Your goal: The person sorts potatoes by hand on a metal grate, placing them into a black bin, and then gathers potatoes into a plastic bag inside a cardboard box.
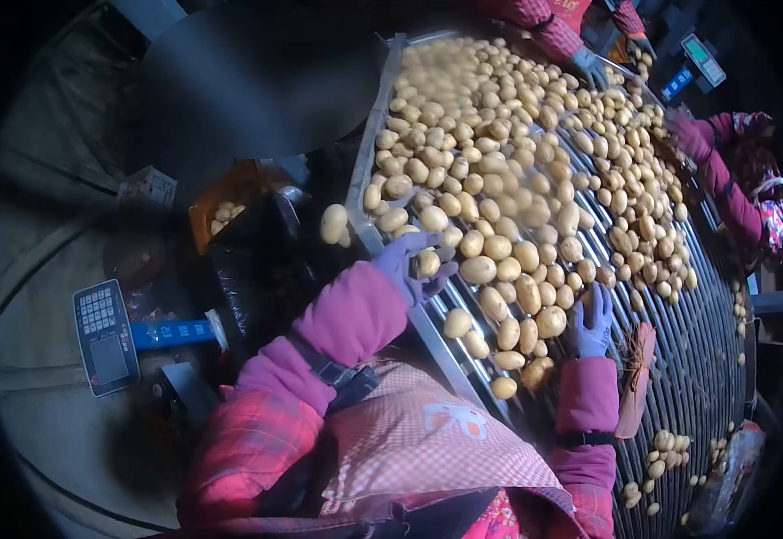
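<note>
Many potatoes (526, 292) lie on a sorting table of parallel metal rollers (697, 359). My left hand (407, 267), in a purple glove, is at the table's near left rim (441, 346) with its fingers curled round one potato (426, 263). On the right, my right hand (594, 319), also gloved, rests against the right side of the potato pile, fingers pointing away from me and somewhat apart, with nothing visible in it. A reddish block (637, 382) with dry strands lies on the rollers just right of it.
Two co-workers' gloved hands (589, 67) reach over the far edge, and another person's sleeve (737, 211) is at the right. At the left are a scale display (107, 337), an orange crate (201, 225) with potatoes and a dark bag. A second scale (703, 59) stands far right.
</note>
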Demonstrator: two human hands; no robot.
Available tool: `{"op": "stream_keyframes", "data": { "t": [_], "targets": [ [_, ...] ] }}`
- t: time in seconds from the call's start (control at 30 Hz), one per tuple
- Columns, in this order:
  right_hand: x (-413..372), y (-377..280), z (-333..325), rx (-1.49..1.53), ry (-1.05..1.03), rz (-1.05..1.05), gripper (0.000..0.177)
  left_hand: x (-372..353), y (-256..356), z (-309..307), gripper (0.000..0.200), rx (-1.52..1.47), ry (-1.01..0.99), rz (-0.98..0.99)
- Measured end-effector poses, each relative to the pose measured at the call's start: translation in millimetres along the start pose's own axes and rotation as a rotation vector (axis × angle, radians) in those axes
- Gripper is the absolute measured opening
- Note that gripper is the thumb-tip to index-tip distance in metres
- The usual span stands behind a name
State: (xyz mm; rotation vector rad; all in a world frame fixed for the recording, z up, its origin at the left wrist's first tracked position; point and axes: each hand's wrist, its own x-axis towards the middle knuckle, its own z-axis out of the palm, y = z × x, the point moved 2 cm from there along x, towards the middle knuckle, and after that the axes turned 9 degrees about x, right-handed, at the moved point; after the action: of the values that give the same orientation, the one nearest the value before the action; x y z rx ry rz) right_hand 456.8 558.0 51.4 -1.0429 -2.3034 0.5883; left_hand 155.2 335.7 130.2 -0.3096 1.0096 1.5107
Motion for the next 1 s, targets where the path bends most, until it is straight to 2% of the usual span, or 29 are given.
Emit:
{"op": "stream_keyframes", "data": {
  "t": [0.03, 0.1, 0.17, 0.2, 0.23, 0.3, 0.37, 0.43, 0.5, 0.57, 0.6, 0.63, 0.7, 0.77, 0.8, 0.83, 0.9, 0.93, 0.97, 1.0],
  "targets": [
    [1.5, -4.3, -3.0, 0.005, -0.001, -0.018, 0.051, -2.7, 4.7, -9.5, 0.033, 0.001, -0.008, 0.0],
    [-0.2, -21.6, -7.5, -0.092, 0.014, 0.07, 0.047, -2.8, 5.4, -37.0, 0.035, 0.079, -0.153, 0.01],
    [5.4, -49.5, -18.3, -0.397, -0.011, -0.014, 0.044, 0.3, -4.0, -57.1, 0.038, -0.047, -0.354, -0.096],
    [9.1, -62.5, -20.2, -0.37, -0.034, -0.033, 0.043, 2.0, -13.1, -51.8, 0.038, -0.033, -0.379, -0.162],
    [10.4, -79.3, -20.2, -0.328, -0.058, -0.073, 0.042, -4.0, -16.6, -45.9, 0.038, -0.007, -0.356, -0.145],
    [8.7, -118.8, -12.9, -0.22, -0.384, -0.099, 0.043, -2.5, -19.5, -40.2, 0.039, 0.018, -0.334, -0.119],
    [-25.7, -138.1, 7.3, -0.215, -0.286, -0.235, 0.042, 5.1, -20.5, -35.9, 0.041, -0.074, -0.403, -0.177],
    [-38.9, -146.6, 7.1, -0.069, -0.348, -0.221, 0.043, 11.8, -18.5, -33.9, 0.043, -0.079, -0.409, -0.191],
    [-51.6, -152.9, -2.0, 0.068, -0.495, -0.264, 0.039, 12.4, -22.8, -29.0, 0.046, -0.067, -0.419, -0.229],
    [-55.1, -145.9, -2.7, 0.296, -0.608, -0.179, 0.033, 14.9, -23.7, -11.7, 0.046, -0.001, -0.472, -0.233],
    [-37.9, -145.6, -10.0, 0.485, -0.433, -0.175, 0.031, 16.6, -24.1, -6.4, 0.045, 0.034, -0.55, -0.233],
    [-23.3, -144.9, -14.1, 0.289, -0.291, -0.129, 0.032, 22.8, -26.5, -8.5, 0.045, 0.039, -0.55, -0.234],
    [11.1, -149.8, -17.2, -0.014, -0.103, -0.239, 0.033, 44.2, -33.4, -20.4, 0.055, 0.065, -0.497, -0.243],
    [40.1, -131.3, 12.1, -0.176, -0.095, -0.39, 0.035, 50.1, -35.6, -16.3, 0.054, 0.051, -0.513, -0.243],
    [51.5, -120.9, 30.6, -0.31, -0.228, -0.369, 0.044, 47.9, -35.6, -10.5, 0.052, 0.05, -0.463, -0.235],
    [61.6, -121.9, 36.2, -0.306, -0.228, -0.386, 0.044, 46.5, -34.8, -8.2, 0.05, 0.043, -0.41, -0.226],
    [75.3, -122.5, 55.2, -0.505, -0.513, -0.229, 0.059, 55.1, -37.3, -18.7, 0.049, -0.002, -0.459, -0.25],
    [81.4, -123.4, 57.4, -0.522, -0.578, -0.217, 0.066, 65.8, -40.0, -26.9, 0.049, 0.526, -0.591, 0.127],
    [83.7, -124.4, 59.9, -0.525, -0.577, -0.186, 0.061, 72.3, -46.7, -35.4, 0.049, 1.06, -0.675, 0.508],
    [84.6, -122.8, 60.2, -0.517, -0.572, -0.199, 0.063, 78.1, -53.2, -41.3, 0.049, 1.053, -0.653, 0.522]
  ]
}}
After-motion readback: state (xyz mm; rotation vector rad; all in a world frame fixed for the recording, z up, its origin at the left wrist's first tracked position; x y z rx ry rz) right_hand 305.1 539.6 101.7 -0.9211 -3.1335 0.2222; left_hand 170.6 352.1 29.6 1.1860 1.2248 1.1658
